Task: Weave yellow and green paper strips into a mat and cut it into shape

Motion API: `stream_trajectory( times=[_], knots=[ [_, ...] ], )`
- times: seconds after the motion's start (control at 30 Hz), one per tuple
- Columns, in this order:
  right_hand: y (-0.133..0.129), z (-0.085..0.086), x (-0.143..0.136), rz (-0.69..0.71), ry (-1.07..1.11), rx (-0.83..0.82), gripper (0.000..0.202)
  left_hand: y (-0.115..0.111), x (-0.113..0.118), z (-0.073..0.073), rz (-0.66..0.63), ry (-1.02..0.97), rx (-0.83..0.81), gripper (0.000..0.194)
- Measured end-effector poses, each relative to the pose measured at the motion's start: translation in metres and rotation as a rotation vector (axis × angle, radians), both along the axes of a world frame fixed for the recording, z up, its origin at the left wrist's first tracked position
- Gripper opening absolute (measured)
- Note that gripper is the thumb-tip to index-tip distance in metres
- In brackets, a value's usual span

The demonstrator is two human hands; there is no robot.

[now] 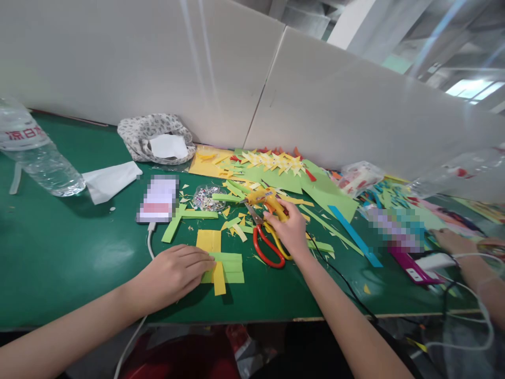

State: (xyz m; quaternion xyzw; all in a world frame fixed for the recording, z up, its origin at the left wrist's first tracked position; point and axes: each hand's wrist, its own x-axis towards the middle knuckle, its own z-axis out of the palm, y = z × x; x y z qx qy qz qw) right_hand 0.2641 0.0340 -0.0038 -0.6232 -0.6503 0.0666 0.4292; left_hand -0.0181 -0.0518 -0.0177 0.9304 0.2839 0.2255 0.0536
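Observation:
My right hand is closed round the handle of a yellow hot glue gun, its nozzle pointing left above the paper scraps. Scissors with red and yellow handles lie just below the gun. My left hand rests on the table at the left end of some green paper strips, fingers together and bent over the paper. A yellow paper strip crosses the green ones at its fingertips, and another yellow piece sticks out above. The left thumb is hidden.
A charging phone, water bottle, dish of sequins and patterned cloth pouch stand about. Behind the gun is a spiky yellow paper piece. A black cord runs right, towards a co-worker's hand and a purple power strip.

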Motion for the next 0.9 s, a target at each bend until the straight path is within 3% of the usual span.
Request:
stream_trajectory(
  times=[0.1, 0.3, 0.9],
  knots=[
    [-0.008, 0.006, -0.003, 0.12, 0.012, 0.057, 0.04, -0.001, 0.0, 0.0, 0.019, 0.005, 0.016, 0.027],
    [-0.021, 0.008, -0.014, 0.38, -0.224, 0.161, 0.029, -0.002, 0.0, 0.0, 0.024, 0.041, 0.03, 0.027],
    [-0.019, -0.002, -0.015, 0.444, -0.305, 0.211, 0.029, -0.001, -0.001, 0.0, 0.025, 0.038, 0.002, 0.027]
  ],
)
